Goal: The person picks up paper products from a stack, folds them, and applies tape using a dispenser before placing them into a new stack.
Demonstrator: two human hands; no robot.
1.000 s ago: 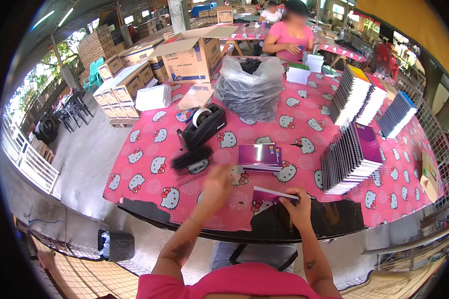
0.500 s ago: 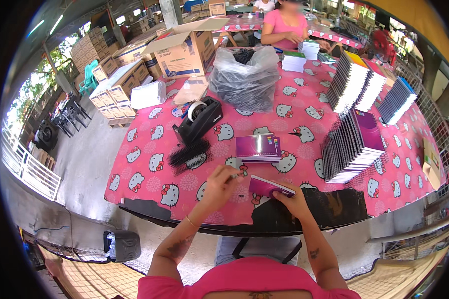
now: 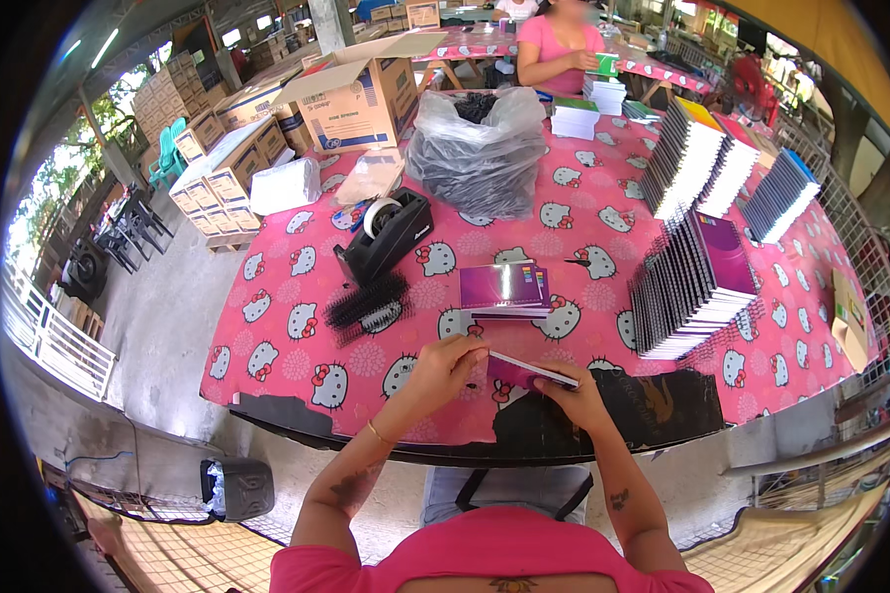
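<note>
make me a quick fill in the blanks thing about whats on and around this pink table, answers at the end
1. The right hand grips a notebook with a ____ cover.
2. The arm wearing a thin gold bracelet is the person's ____ one.
3. The tape roll sits in a black tape ____.
4. The cardboard box left of the plastic bag has its top flaps ____.

Missing words: purple; left; dispenser; open

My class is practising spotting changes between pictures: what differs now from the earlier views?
The left hand has moved right, to the left end of the purple notebook. Across the table, a co-worker now holds up a green booklet. Unchanged: the right hand grips the notebook; tape dispenser and plastic bag stay put.
</note>
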